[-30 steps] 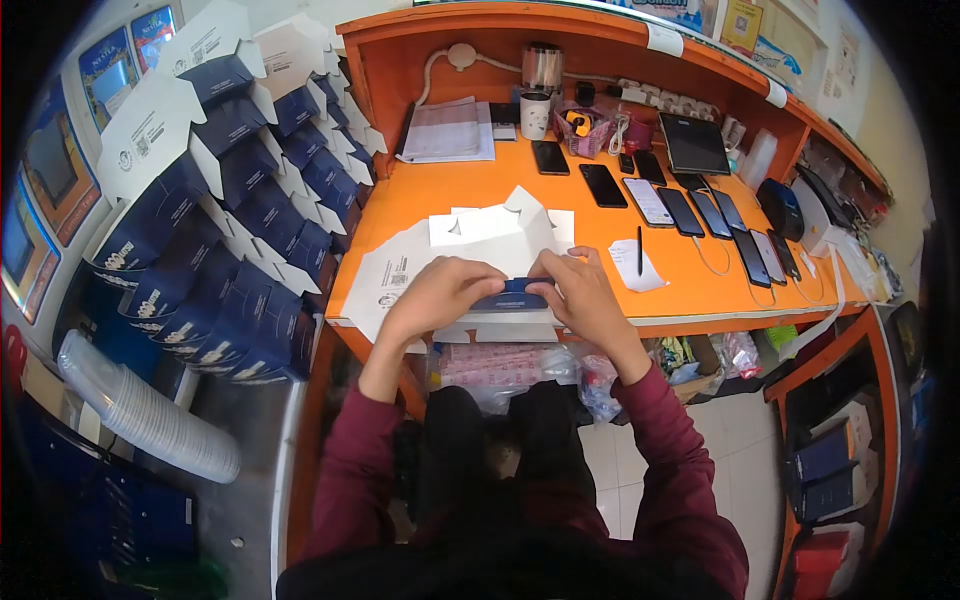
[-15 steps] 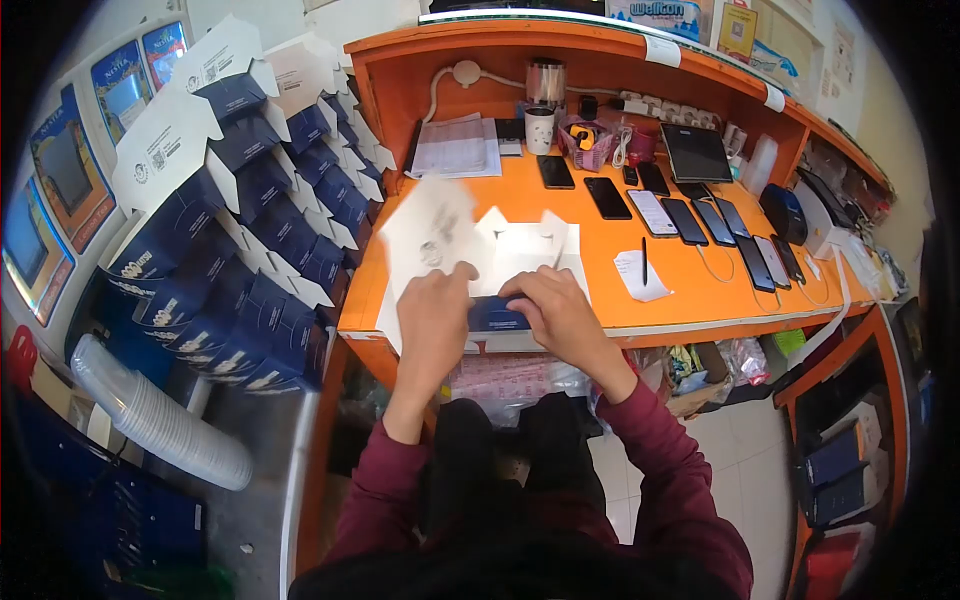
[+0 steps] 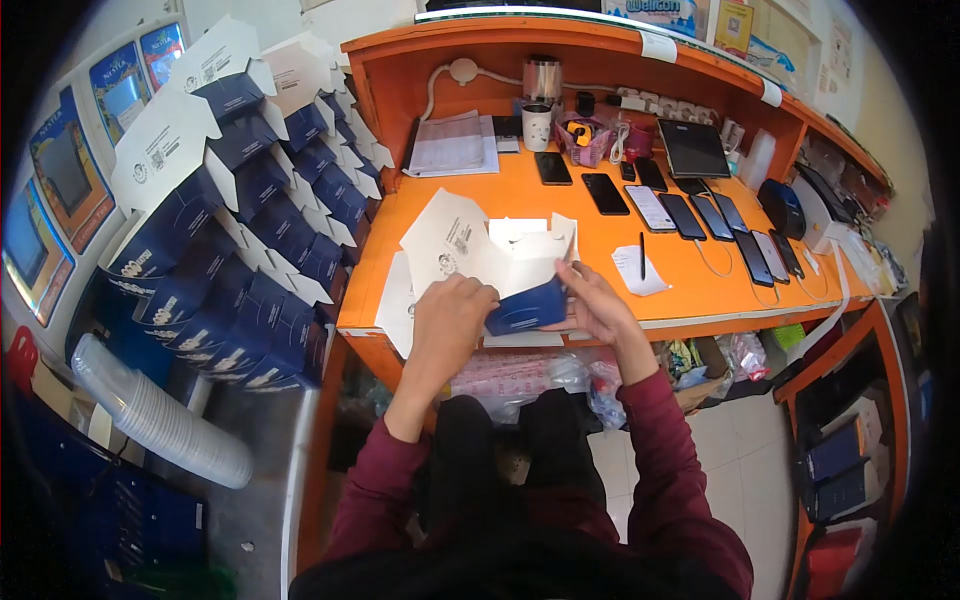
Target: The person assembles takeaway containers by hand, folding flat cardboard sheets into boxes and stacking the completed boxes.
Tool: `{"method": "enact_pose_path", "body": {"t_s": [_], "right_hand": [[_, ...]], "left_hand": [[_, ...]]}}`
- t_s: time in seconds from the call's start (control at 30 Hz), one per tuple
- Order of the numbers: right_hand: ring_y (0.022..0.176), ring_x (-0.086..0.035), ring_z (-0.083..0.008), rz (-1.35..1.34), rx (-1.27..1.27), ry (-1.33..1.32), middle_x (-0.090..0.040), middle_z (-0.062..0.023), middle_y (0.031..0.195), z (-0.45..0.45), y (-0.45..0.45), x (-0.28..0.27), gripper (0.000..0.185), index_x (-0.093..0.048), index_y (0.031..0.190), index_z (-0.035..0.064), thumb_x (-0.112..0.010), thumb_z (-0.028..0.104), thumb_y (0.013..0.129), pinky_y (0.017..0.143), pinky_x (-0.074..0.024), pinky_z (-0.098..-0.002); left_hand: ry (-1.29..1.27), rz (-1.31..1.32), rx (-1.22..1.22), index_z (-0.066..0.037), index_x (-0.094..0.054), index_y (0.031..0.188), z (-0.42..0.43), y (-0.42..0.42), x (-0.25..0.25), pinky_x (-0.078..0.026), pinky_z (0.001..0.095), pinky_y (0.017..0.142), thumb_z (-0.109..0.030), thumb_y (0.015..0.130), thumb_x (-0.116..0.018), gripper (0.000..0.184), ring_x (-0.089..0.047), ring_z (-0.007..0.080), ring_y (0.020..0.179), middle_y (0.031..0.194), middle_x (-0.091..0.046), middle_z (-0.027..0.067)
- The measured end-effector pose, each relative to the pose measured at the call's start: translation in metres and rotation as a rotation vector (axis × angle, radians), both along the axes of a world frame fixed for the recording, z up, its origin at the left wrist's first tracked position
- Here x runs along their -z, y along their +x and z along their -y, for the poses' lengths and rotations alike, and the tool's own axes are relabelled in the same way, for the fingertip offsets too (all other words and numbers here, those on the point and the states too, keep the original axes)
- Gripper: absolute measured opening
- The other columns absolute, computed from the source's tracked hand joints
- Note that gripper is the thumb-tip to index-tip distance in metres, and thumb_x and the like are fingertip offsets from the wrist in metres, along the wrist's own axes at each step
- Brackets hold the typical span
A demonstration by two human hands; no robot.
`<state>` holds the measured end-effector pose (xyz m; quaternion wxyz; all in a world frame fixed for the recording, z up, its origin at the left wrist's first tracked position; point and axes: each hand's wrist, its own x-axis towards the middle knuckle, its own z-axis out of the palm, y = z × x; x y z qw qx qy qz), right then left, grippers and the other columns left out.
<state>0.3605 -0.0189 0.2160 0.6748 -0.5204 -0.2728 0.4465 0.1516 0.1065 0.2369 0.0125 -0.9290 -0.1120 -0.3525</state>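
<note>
Head view: open-flapped blue carton (image 3: 530,308) at front edge of orange desk (image 3: 695,292); right hand (image 3: 600,305) pinching its right end, left hand (image 3: 455,315) bunched at opposite end, grip unclear. Possible faults: uneven squeeze creasing walls; loosened pinch dropping carton.

- L hand (image 3: 450,318): 1 s ago fingertips pinching top edge of box front; now fingers curled at box's L end, near base of flap.
- R hand (image 3: 602,308): ½ s ago over box's top edge; now at R end, palm turned twd it.
- Hands wider apart vs 1 s ago.
- Blue box (image 3: 528,308): front now taller, tilted w/ R end up.
- Printed white flap (image 3: 440,232): blurred ½ s ago, now sharp.
</note>
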Motion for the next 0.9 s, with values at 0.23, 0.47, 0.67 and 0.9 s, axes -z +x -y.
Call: {"method": "enact_pose_path", "body": {"t_s": [0.23,0.47,0.67,0.9], "right_hand": [[0.109,-0.066,-0.0226,0.280,0.051,0.279,-0.059,-0.0171,0.129,-0.008,-0.012,-0.002,0.090,-0.021,0.150,-0.0028,-0.081,0.015,0.086,0.087,-0.0606,-0.0366],[0.136,-0.049,-0.0401,1.432,0.608,0.526,-0.044,-0.0227,0.150,-0.015,-0.033,0.003,0.090,-0.031,0.147,0.0062,-0.086,0.006,0.076,0.107,-0.0473,-0.0472],[0.146,-0.035,-0.0410,1.325,0.434,0.530,-0.034,-0.0190,0.157,0.007,-0.028,-0.015,0.065,-0.046,0.145,0.0146,-0.078,0.020,0.088,0.117,-0.0346,-0.0514],[0.130,-0.055,-0.0341,1.046,0.082,0.317,-0.045,-0.0187,0.146,0.036,-0.015,-0.076,0.028,-0.067,0.126,0.0070,-0.057,0.021,0.104,0.097,-0.0543,-0.0416]], "left_hand": [[0.055,0.020,-0.049,-0.006,-0.071,0.087,0.000,0.004,-0.003,-0.051,0.0376,0.076,-0.011,0.082,-0.069,0.007,-0.064,0.0249,0.096,0.097,-0.070,0.0063],[-1.246,0.367,0.755,-0.001,-0.051,0.142,0.004,-0.006,-0.088,-0.052,0.0360,0.094,-0.017,0.101,-0.063,0.045,-0.067,0.0233,0.113,0.125,-0.069,0.0172],[-0.765,-0.053,0.583,-0.005,-0.051,0.146,0.003,-0.011,-0.090,-0.056,0.0319,0.085,-0.006,0.093,-0.064,0.055,-0.074,0.0228,0.090,0.103,-0.074,0.0187],[-0.540,-0.324,0.521,-0.004,-0.074,0.119,0.003,-0.011,-0.072,-0.054,0.0277,0.073,-0.011,0.093,-0.071,0.027,-0.072,0.0124,0.076,0.087,-0.077,0.0115]]}}
